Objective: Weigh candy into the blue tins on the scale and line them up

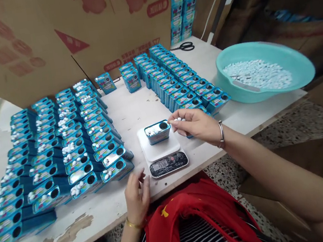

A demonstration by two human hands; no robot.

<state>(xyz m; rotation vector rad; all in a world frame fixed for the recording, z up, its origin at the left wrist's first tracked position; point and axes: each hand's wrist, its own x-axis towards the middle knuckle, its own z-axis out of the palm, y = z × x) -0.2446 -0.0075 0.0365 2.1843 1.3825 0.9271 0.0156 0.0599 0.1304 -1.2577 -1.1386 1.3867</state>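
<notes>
A small blue tin stands on the white kitchen scale, with several white candies on its lid beside the dark round hole. The scale's display seems to read 155.6. My right hand is closed on a few white candies, its fingertips right at the tin's right end. Near the table's front edge, left of the scale, my left hand rests with nothing in it, thumb and loosely bent fingers apart.
Rows of blue tins topped with white candies fill the left side. More tins stand behind the scale to the right. A turquoise basin of white candies, scissors, stacked blue packs and a large carton surround the workspace.
</notes>
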